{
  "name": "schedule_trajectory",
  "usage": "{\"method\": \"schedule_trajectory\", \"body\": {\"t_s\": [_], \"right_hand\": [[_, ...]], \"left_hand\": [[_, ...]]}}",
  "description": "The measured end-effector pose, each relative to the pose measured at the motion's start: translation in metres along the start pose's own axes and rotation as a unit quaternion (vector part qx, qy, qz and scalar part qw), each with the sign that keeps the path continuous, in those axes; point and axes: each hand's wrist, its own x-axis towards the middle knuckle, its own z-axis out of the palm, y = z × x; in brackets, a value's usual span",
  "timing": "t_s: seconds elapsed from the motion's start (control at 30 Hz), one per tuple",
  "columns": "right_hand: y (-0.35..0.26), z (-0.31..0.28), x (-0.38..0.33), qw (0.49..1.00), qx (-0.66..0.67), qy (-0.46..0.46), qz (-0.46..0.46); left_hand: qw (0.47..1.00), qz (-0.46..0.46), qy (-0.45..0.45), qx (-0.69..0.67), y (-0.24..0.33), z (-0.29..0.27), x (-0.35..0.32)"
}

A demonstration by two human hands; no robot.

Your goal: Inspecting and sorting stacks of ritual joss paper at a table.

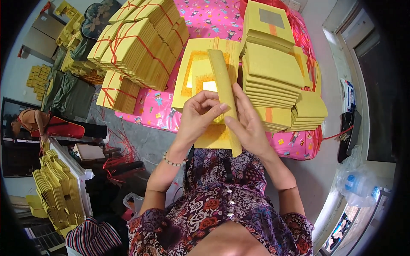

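Observation:
Both my hands hold a long folded strip of yellow paper (225, 91) upright in front of me. My left hand (200, 116) pinches its left edge with thumb and fingers. My right hand (249, 123) lies along its right side with the fingers stretched up. Behind the strip lies a flat pile of yellow sheets with gold and silver squares (197, 72) on a pink patterned cloth (209, 19).
Folded yellow paper is stacked to the right (273, 68). Bundles of yellow paper tied with red string (132, 47) stand at the left of the cloth. More yellow stacks (57, 192) sit lower left. Another person (32, 121) bends at the far left. Plastic bottles (358, 185) lie lower right.

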Motion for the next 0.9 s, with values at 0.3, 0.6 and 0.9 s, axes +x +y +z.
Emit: {"method": "schedule_trajectory", "body": {"t_s": [0.3,0.6,0.9], "right_hand": [[-0.008,-0.006,-0.007,0.996,0.084,-0.007,0.039],[-0.004,-0.011,-0.007,0.994,0.107,-0.029,0.023],[-0.001,-0.017,-0.01,0.993,0.114,-0.028,0.028]], "left_hand": [[1.0,0.013,0.005,0.021,-0.005,0.003,0.0],[0.999,0.018,0.011,0.049,-0.005,0.007,0.001],[0.991,0.037,0.028,0.126,-0.008,0.014,0.002]]}}
